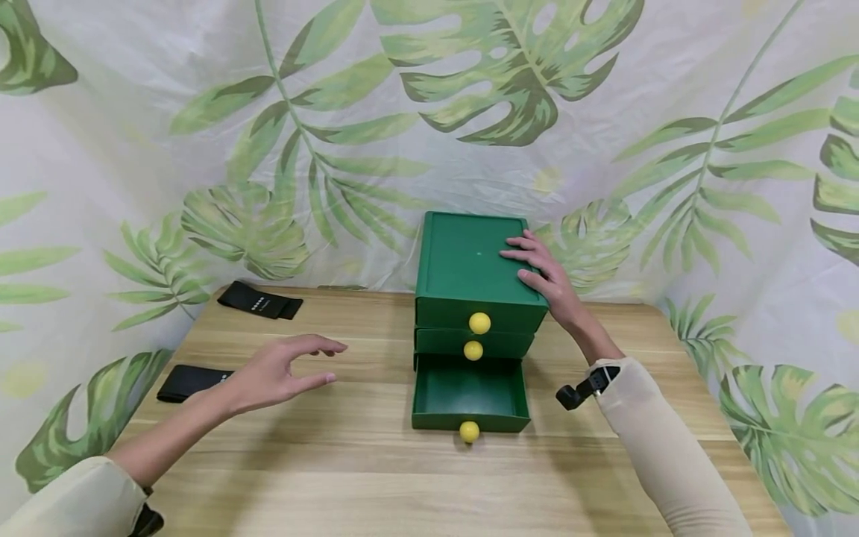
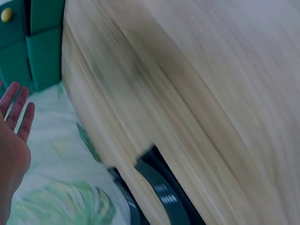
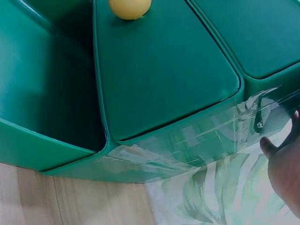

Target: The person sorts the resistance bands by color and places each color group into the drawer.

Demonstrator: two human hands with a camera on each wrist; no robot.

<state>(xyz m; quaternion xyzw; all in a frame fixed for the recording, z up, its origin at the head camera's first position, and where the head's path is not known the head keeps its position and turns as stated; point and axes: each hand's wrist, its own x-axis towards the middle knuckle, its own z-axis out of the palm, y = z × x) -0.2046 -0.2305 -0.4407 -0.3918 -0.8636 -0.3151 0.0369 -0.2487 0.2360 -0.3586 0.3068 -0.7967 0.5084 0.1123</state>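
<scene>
A green drawer cabinet [image 1: 470, 261] with three yellow-knobbed drawers stands at the back middle of the wooden table [image 1: 349, 462]. Its bottom drawer [image 1: 470, 395] is pulled out and looks bare inside; its knob [image 1: 469, 431] faces me. The two upper drawers are closed. My right hand [image 1: 540, 270] rests flat with straight fingers on the cabinet's top right edge. My left hand [image 1: 285, 369] hovers open above the table, left of the cabinet, holding nothing. In the left wrist view my left hand [image 2: 14, 136] shows spread fingers. The right wrist view shows the cabinet [image 3: 164, 84] close up.
Two black bands lie on the table's left side, one [image 1: 260, 300] at the back left corner, the other [image 1: 191, 381] near the left edge just behind my left wrist. A leaf-printed cloth [image 1: 268, 149] hangs behind and beside the table.
</scene>
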